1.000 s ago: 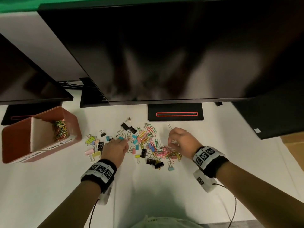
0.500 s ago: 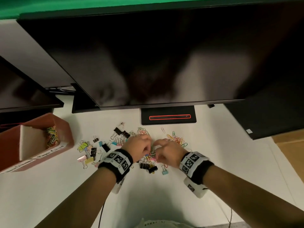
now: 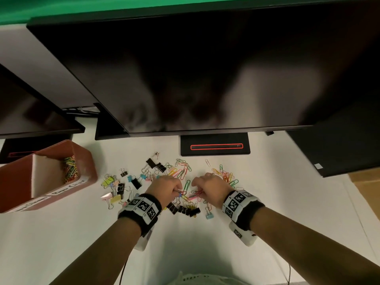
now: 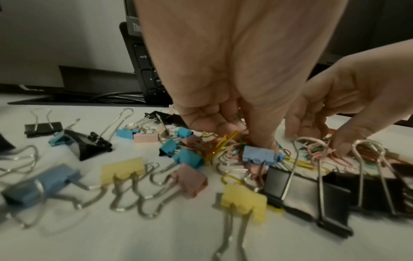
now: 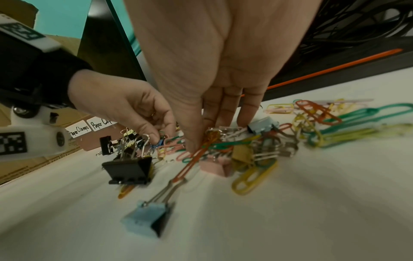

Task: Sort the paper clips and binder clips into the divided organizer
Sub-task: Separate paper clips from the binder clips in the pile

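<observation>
A mixed heap of coloured paper clips (image 3: 183,171) and binder clips (image 3: 185,209) lies on the white desk. My left hand (image 3: 178,192) reaches into the middle of the heap and pinches a small blue binder clip (image 4: 259,155) between thumb and fingers. Right beside it, my right hand (image 3: 198,192) pinches a few paper clips, an orange-red one (image 5: 192,162) among them. The red divided organizer (image 3: 86,157) stands at the left, with paper clips (image 3: 70,169) in its right compartment. What lies in its left compartment is hidden.
A large monitor (image 3: 205,68) overhangs the back of the desk, its stand base (image 3: 214,146) just behind the heap. A second monitor (image 3: 30,112) is at the left and a dark box (image 3: 339,145) at the right. White desk surface lies in front of the heap.
Both hands have come together from the sides of the heap to its middle. The left hand has pinched a blue binder clip, and the right hand has pinched paper clips.
</observation>
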`<state>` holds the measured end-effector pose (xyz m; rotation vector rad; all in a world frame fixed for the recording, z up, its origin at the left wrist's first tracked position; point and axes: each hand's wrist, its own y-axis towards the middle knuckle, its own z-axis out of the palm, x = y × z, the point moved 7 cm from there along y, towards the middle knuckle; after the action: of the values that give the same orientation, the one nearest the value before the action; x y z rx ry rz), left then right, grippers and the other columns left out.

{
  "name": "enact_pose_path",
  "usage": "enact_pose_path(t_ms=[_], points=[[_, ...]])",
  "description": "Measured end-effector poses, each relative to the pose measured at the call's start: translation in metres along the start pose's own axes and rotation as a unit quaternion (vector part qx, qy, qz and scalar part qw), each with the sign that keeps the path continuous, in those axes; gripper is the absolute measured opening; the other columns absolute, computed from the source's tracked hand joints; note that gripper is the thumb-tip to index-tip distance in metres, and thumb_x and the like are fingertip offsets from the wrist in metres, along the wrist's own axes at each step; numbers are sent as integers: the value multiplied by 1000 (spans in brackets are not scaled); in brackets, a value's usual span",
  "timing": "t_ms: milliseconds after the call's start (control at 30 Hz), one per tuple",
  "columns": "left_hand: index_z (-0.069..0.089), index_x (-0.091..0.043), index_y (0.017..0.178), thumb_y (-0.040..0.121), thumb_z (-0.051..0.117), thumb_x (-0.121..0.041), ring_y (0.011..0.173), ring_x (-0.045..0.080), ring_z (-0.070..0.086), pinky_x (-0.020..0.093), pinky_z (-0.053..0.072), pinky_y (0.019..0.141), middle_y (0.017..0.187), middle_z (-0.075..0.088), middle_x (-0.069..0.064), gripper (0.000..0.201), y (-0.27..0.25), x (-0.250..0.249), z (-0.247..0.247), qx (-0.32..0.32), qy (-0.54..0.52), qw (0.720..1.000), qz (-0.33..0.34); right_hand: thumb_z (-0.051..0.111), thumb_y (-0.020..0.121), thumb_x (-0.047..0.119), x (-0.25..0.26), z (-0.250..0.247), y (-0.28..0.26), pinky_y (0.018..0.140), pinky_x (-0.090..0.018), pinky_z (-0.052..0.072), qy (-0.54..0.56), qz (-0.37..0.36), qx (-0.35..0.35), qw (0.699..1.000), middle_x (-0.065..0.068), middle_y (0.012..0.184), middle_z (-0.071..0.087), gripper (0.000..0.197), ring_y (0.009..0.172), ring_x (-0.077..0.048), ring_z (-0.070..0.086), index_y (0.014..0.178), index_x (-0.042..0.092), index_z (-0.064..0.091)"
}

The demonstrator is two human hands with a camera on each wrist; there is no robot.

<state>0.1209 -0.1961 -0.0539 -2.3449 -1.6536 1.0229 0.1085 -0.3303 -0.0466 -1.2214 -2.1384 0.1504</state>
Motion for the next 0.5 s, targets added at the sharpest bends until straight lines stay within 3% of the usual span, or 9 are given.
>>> enact_pose_path(t_ms=[167,267,400,500], points=[[64,-16,85,83,65,-20,74,13,54,27,50,75,86,53,-2,5,-3,4,6,33,-29,999,-21,47,93,19,3,-1,0,87,-36,42,-26,7,20,999,-8,107,59,22,104,-27,51,108,14,63],[58,-21,77,83,66,-18,67,12,61,31,56,69,84,53,-4,11,-7,8,1,22,-92,995,-38,46,93,17,3,1,-1,87,-36,45,-29,17,28,999,-9,110,55,23,104,-28,52,107,12,63],[62,-18,83,84,64,-13,68,7,56,23,48,65,81,53,-6,6,-10,9,-17,-35,-118,991,-42,48,92,17,3,1,0,87,-37,46,-31,6,28,999,-8,108,58,23,103,-27,54,106,12,66],[64,-12,88,84,64,-11,70,8,59,13,45,52,81,61,-3,4,-15,16,-29,-60,-172,980,-78,48,92,18,3,-1,0,87,-36,46,-34,2,32,999,-7,104,62,23,102,-26,54,106,14,66]])
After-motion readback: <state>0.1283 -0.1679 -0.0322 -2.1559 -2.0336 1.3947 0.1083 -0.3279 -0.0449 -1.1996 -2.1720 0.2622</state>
